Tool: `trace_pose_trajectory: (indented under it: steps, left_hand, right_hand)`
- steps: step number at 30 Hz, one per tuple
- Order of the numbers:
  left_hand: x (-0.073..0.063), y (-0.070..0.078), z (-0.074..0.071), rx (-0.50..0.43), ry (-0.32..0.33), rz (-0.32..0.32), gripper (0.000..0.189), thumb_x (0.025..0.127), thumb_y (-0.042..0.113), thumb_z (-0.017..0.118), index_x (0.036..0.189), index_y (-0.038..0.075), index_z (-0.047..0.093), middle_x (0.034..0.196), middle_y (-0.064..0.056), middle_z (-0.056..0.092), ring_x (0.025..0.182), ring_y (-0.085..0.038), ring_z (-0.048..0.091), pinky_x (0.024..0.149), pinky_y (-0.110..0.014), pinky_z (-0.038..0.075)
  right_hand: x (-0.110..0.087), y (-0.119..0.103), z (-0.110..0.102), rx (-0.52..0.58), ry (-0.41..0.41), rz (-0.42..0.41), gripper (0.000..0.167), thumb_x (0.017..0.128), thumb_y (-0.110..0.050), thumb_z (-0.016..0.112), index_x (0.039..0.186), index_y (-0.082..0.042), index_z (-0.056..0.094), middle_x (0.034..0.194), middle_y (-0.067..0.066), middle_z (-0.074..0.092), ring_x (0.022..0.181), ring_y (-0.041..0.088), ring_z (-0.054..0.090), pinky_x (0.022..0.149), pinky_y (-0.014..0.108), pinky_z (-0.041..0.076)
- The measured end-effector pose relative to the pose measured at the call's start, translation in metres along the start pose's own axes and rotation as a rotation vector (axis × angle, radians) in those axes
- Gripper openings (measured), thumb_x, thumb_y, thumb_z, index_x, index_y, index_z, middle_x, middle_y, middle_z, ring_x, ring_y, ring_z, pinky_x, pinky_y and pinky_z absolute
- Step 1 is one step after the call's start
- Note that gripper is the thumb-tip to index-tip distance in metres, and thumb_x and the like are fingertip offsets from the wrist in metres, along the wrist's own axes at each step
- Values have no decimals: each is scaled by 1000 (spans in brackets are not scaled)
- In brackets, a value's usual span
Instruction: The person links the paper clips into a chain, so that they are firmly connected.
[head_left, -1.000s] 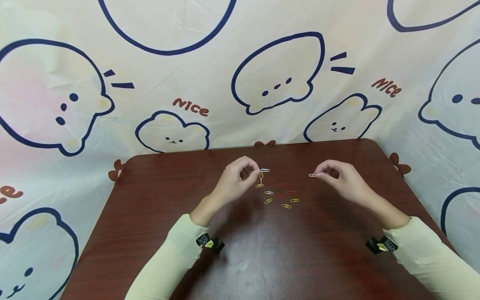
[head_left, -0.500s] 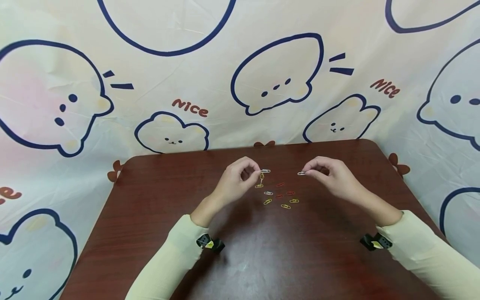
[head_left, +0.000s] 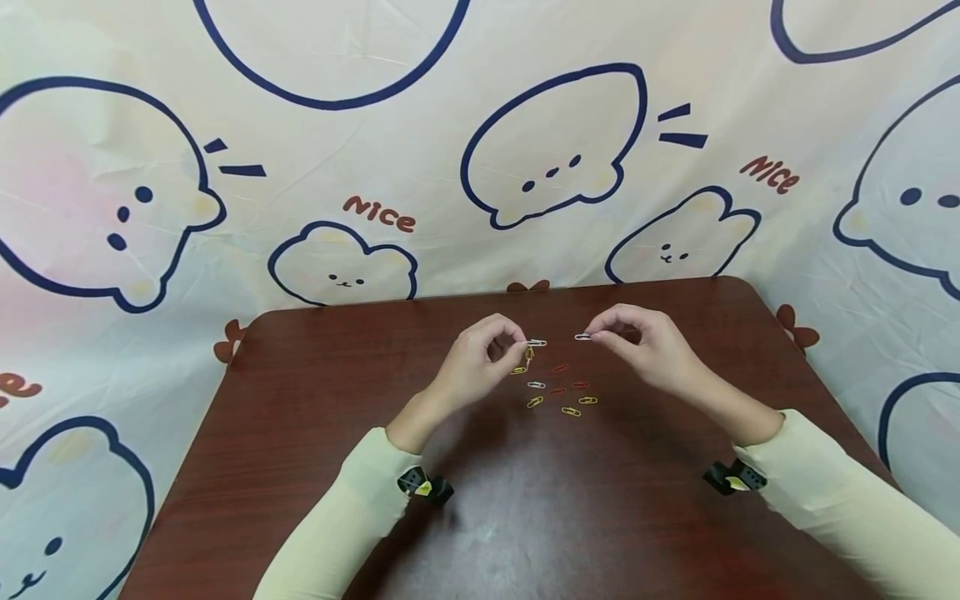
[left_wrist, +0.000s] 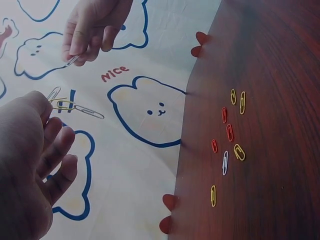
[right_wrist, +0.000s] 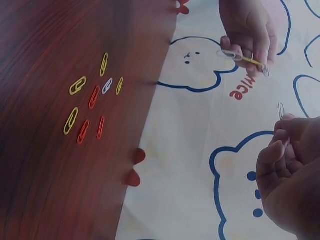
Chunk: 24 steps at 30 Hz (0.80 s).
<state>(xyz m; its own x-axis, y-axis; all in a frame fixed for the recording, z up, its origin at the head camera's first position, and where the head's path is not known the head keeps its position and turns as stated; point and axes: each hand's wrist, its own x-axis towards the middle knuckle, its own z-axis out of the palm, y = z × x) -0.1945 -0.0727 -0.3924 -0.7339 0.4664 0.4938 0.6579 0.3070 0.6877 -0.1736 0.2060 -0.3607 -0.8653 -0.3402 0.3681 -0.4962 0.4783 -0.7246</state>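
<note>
L hand (head_left: 478,357) pinches clip chain (right_wrist: 251,61), R hand (head_left: 654,346) wht clip (right_wrist: 281,109); both abv tbl (head_left: 525,517), angled inward.

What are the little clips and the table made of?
The clips: probably metal wire with a smooth coloured coating, judging by their thin bent loops in red, yellow and white; plastic isn't ruled out.
The table: wood or wood-look laminate, glossy, with streaky grain and a pale shine.

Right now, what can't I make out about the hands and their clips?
Clip in right hand: gripped end covered by fingertips, right wrist view.
Chain in left hand: gripped part covered by fingers, left wrist view.
Chain's joins: too small, head view.
</note>
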Motion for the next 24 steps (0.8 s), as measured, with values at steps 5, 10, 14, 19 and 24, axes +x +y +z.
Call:
trace_pose_trajectory:
  steps: [5,10,14,19,24]
  left_hand:
    - [1,0,1,9,2,-8,5,96,6,69,96,9,65,89,0,59,77,-11,55,68,-25,50]
    - [2,1,2,7,0,-14,5,96,6,69,96,8,65,89,0,60,77,-11,56,68,-25,50]
    - [3,2,3,-4,-5,-14,5,96,5,69,96,8,65,89,-1,60,77,-11,56,68,-26,49]
    - [3,3,4,-9,-8,-18,5,96,5,69,96,8,65,89,0,60,76,-10,56,67,-25,50]
    - [4,4,5,-10,-9,-22,5,95,5,69,96,7,65,89,-1,60,76,-11,56,67,-25,49]
  right_hand:
    - [6,-6,7,40,-21,12,8,96,-7,71,103,-8,73,94,3,71,74,17,58,63,27,49]
    - [13,-12,15,53,-34,35,8,96,-9,71,103,-8,73,92,4,70,74,19,58,64,26,49]
    - [17,-17,21,62,-45,56,7,96,-11,72,102,-8,74,89,4,70,73,19,57,64,27,49]
    - [21,-21,26,81,-74,69,7,96,-13,72,101,-7,74,87,3,69,75,20,57,67,28,50]
    - [23,-23,30,78,-85,71,5,96,-12,72,99,-8,74,84,4,68,74,21,57,66,30,49]
